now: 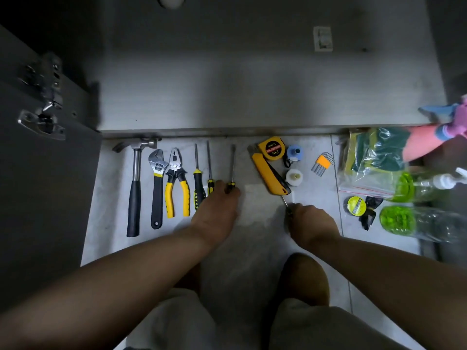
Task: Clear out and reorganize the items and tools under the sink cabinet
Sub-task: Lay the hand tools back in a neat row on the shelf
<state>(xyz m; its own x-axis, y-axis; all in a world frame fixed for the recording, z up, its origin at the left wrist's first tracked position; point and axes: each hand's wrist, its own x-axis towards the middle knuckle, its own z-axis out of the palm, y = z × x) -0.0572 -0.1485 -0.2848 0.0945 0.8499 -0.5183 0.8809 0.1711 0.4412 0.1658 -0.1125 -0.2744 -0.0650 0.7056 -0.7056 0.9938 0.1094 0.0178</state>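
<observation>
1. The thin screwdriver (285, 201) is being gripped in the right hand (312, 223). The fingers are being kept curled tight round the handle, so only the bare shaft is showing, sticking out up-left.
2. That shaft is being pointed at the yellow utility knife (269, 173), with the tip just short of the knife's near end. Contact cannot be told.
3. The third screwdriver (232, 164) is being pinched at its handle by the left hand (214, 210), thumb on one side and bent fingers on the other. It is lying flat on the floor (252, 198).
4. The row is being kept parallel: hammer (136, 185), wrench (158, 178), pliers (177, 183), then the screwdrivers. All long axes are running away from the person toward the cabinet (252, 97), handles nearest the body.
5. Key relation: a bare strip of floor is being left between the third screwdriver and the utility knife. It lies left of the right hand and just right of the left hand.
6. Judgement: the thin screwdriver is probably being brought to that strip. Its axis is tilted against the row, so it is needing a slight turn to the right before set-down.
7. The right hand is already holding it, while the left hand is the nearer to the strip's left edge.
</observation>
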